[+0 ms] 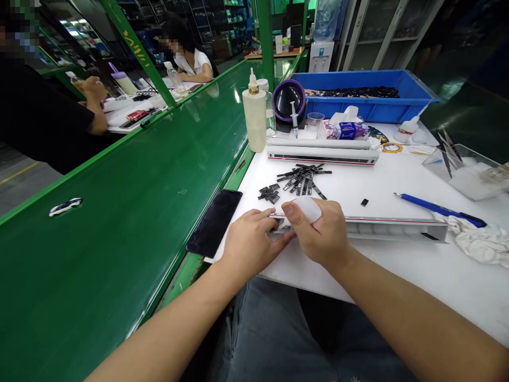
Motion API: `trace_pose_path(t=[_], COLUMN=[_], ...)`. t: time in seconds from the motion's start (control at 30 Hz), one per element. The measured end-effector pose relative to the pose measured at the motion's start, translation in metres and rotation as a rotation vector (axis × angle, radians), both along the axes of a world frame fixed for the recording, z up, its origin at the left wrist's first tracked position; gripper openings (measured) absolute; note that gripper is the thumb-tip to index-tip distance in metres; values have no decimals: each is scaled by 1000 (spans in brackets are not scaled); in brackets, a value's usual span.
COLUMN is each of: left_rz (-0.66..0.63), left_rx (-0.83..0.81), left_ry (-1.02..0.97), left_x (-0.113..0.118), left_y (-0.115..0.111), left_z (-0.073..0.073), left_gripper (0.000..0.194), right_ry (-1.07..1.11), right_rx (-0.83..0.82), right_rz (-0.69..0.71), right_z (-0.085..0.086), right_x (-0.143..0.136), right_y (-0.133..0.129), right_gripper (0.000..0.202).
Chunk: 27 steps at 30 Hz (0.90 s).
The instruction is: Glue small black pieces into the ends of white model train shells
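A long white model train car body [393, 229] with a red stripe lies on its side along the table's near edge, its hollow side facing me. My left hand [250, 241] is closed around its left end. My right hand [324, 231], just beside it, grips a smooth white rounded piece [309, 208], perhaps a small bottle, over the same end. The fingers hide where this piece meets the car body. Beyond my hands lie a pile of flat black strips [304, 178] and a smaller heap of short black pieces [269, 193]. One black piece [365, 202] lies apart.
More white car bodies [323, 154] lie behind the pile. A cream squeeze bottle [255, 119], blue bin [369, 106] and tissue pack [345, 127] stand farther back. At right are a blue pen [433, 206] and white cloth [485, 241]; at left, a black phone [217, 220] by the green conveyor [119, 212].
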<state>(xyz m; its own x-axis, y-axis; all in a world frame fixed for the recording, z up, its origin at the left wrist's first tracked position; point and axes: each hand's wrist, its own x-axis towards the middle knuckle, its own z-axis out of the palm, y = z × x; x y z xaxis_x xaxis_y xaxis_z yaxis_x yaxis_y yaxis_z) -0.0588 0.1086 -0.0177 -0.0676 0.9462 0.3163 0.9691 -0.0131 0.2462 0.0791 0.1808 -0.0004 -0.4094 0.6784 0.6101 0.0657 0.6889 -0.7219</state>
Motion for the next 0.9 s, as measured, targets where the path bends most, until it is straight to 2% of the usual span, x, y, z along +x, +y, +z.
trace_pose_path(t=[0.9], left_rz=[-4], left_rx=[35], left_ry=[21], left_x=[1], left_y=[0], left_z=[-1], left_gripper=[29], right_ry=[34], right_rx=[35], right_rz=[-13], right_z=[1], right_x=[2], right_y=[3], right_gripper=[45])
